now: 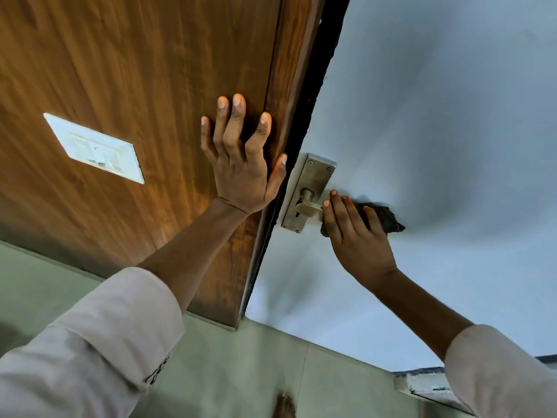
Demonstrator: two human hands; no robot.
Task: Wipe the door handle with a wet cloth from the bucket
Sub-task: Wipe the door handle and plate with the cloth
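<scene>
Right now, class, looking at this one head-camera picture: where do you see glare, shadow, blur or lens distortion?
Head view: glare washes out the white plate on the wood panel; soft shadows fall on the pale door around the right hand and cloth; the door edges lean steeply, wide-angle distortion; the bottom edge is blurred.

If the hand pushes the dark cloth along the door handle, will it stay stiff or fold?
Probably fold: the dark cloth already bunches under the right hand around the door handle. Its ragged free end looks limp, and it seems light.
</scene>
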